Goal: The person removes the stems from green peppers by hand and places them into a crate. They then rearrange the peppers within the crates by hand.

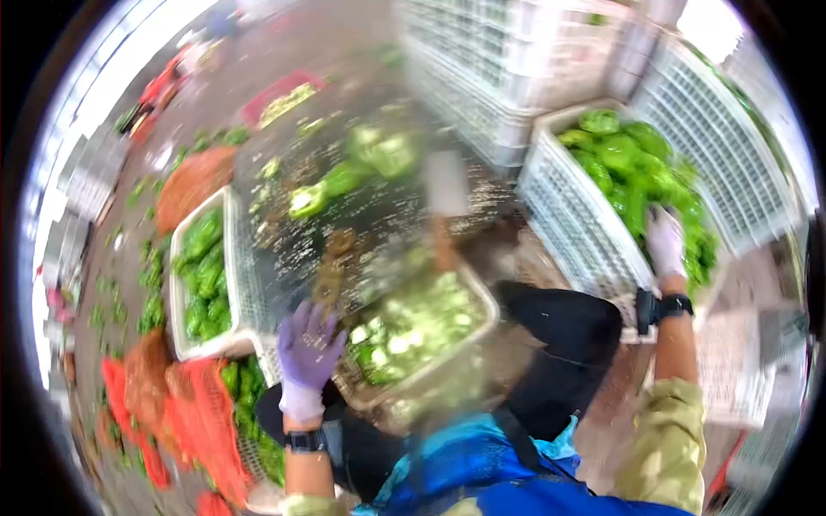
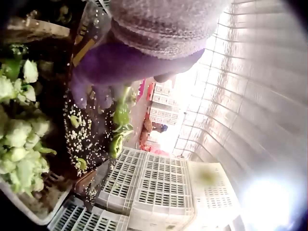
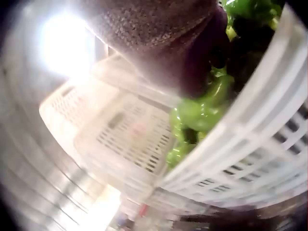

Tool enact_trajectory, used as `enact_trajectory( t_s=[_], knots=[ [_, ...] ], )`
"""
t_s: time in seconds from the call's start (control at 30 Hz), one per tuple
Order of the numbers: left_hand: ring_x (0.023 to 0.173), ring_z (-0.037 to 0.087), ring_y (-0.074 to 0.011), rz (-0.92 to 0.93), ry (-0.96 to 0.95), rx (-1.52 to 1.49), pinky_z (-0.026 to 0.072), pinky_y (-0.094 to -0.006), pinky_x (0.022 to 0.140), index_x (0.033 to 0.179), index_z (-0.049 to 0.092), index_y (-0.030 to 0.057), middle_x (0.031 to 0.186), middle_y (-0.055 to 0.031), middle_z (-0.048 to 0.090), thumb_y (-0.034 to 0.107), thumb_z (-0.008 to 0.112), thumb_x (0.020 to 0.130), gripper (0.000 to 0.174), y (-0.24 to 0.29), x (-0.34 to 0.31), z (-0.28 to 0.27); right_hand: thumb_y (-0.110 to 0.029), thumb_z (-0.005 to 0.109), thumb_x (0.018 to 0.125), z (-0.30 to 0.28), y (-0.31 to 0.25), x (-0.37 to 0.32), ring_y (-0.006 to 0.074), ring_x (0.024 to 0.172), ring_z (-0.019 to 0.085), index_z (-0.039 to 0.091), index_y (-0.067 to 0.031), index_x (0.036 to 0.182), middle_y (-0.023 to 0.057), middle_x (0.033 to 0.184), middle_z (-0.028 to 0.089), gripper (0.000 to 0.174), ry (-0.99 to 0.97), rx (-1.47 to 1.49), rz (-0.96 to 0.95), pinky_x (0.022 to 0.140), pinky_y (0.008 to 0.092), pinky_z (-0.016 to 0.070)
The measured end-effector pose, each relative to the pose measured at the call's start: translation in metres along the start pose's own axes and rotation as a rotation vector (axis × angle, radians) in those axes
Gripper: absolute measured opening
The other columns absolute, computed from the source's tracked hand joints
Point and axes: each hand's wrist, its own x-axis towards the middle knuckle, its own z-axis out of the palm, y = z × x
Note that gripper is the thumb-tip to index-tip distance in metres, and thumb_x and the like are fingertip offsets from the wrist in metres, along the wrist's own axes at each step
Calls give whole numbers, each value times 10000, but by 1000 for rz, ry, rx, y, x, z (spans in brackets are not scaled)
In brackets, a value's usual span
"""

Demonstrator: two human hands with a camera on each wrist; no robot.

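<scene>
My left hand (image 1: pixel 310 348), in a purple glove, lies with fingers spread at the near edge of a dark, seed-strewn work surface (image 1: pixel 284 249). Nothing is held in it. Over on the right, my gloved right hand (image 1: pixel 664 241) reaches into a white crate (image 1: pixel 559 215) heaped with green peppers (image 1: pixel 619 155). Its fingertips are hidden among the peppers, and I cannot tell whether they grip one. On the work surface are pale green pepper pieces (image 1: pixel 379 153) and a cleaver (image 1: pixel 447 182) with a wooden handle. A tub of cut pepper pieces (image 1: pixel 413 335) sits before my knees.
Stacked white crates (image 1: pixel 465 77) rise beyond the work surface. To the left stand another crate of peppers (image 1: pixel 202 267) and red mesh sacks (image 1: pixel 202 413). A pink basin (image 1: pixel 280 99) lies farther off. Loose peppers are scattered over the floor at left.
</scene>
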Motion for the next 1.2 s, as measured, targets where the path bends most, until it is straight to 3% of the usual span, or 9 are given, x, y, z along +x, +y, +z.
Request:
enact_trajectory(
  t_s=[0.07,0.17,0.27,0.37,0.43,0.67,0.97,1.07,1.2],
  knots=[
    [1203,515,-292,-1,-212,-86,346,-531,1071,1345,517,132,1297,-60,575,408,464,974,465,4,14,-6,-243,556,899,3,1,1,368,1123,544,673,-84,1103,205,1212,590,283,-93,-145,29,951,456,444],
    [1133,561,-287,51,-124,7,406,-514,1017,1311,542,127,1231,-48,610,390,518,964,436,19,31,-1,-185,566,888,-7,-32,7,346,1163,529,628,-95,1192,160,1260,554,323,37,-188,101,970,437,447],
    [1097,579,-277,74,-24,81,430,-508,988,1289,555,133,1214,-40,612,419,522,959,437,29,45,-3,-54,591,864,-29,-124,15,325,1130,559,565,-64,1260,170,1250,558,397,264,62,-195,945,395,470],
    [1093,586,-261,20,9,-2,438,-498,979,1289,551,144,1202,-33,620,425,511,961,434,25,64,-16,-55,610,870,-34,-259,-1,283,1058,602,549,-46,1269,140,1196,603,404,-326,713,-304,907,357,480],
    [1086,591,-250,-38,159,6,442,-497,971,1298,538,155,1198,-28,622,408,481,977,413,20,71,-20,-135,637,847,7,-320,-4,308,1039,617,554,-65,1266,164,1186,613,432,-380,614,-624,913,381,476],
    [1120,571,-267,10,2,38,445,-442,1001,1352,494,95,1256,-82,583,355,455,1001,439,30,67,13,-143,608,802,145,-450,37,393,1013,628,483,-102,1326,223,1140,631,540,-499,187,-613,883,468,498],
    [1164,525,-300,-84,-34,47,443,-484,998,1401,433,117,1338,-94,501,457,466,980,542,24,68,10,-139,655,759,105,-430,-1,422,934,632,522,-17,1204,237,993,663,480,-427,438,-529,809,479,500],
    [1145,545,-323,-208,-88,-66,446,-573,977,1404,420,126,1317,-112,498,595,471,933,666,11,68,13,-72,675,739,48,-405,-68,344,901,670,574,-34,1102,207,1015,662,378,-584,603,-735,771,423,535],
    [1237,514,-361,-439,-381,-303,406,-632,1015,1405,407,92,1418,-170,451,607,414,944,691,-11,54,10,-46,595,731,12,-372,-130,317,827,650,619,-104,1080,116,1124,644,354,-586,568,-1389,687,382,530]
  ],
)
